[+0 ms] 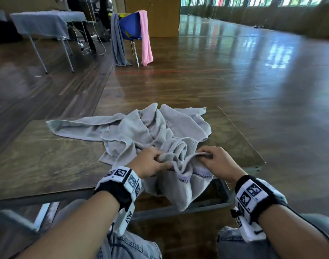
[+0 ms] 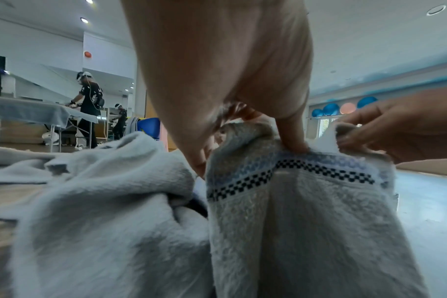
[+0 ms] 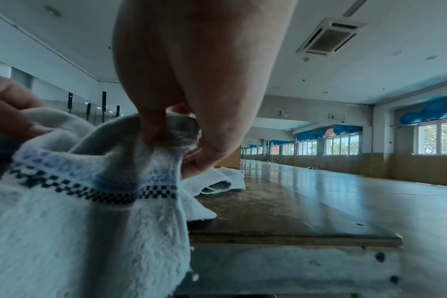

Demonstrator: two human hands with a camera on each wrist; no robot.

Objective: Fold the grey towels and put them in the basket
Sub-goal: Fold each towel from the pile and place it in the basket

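Observation:
A heap of crumpled grey towels (image 1: pixel 141 128) lies on the wooden table (image 1: pixel 38 156). One grey towel (image 1: pixel 182 186) with a dark checkered stripe (image 2: pixel 319 170) hangs over the near table edge. My left hand (image 1: pixel 152 161) pinches its top hem on the left; the hand (image 2: pixel 230 80) fills the left wrist view above the towel (image 2: pixel 306 231). My right hand (image 1: pixel 218 161) pinches the same hem on the right, and thumb and fingers (image 3: pixel 166 129) bunch the towel (image 3: pixel 89 211) in the right wrist view. The hands are close together. No basket is in view.
A blue chair (image 1: pixel 131 27) draped with a grey cloth (image 1: pixel 118 43) and a pink cloth (image 1: pixel 146 38) stands beyond the table. A covered table (image 1: pixel 46 23) stands far left. Two people (image 2: pixel 89 104) work at it. The table's right corner (image 3: pixel 393 236) is bare.

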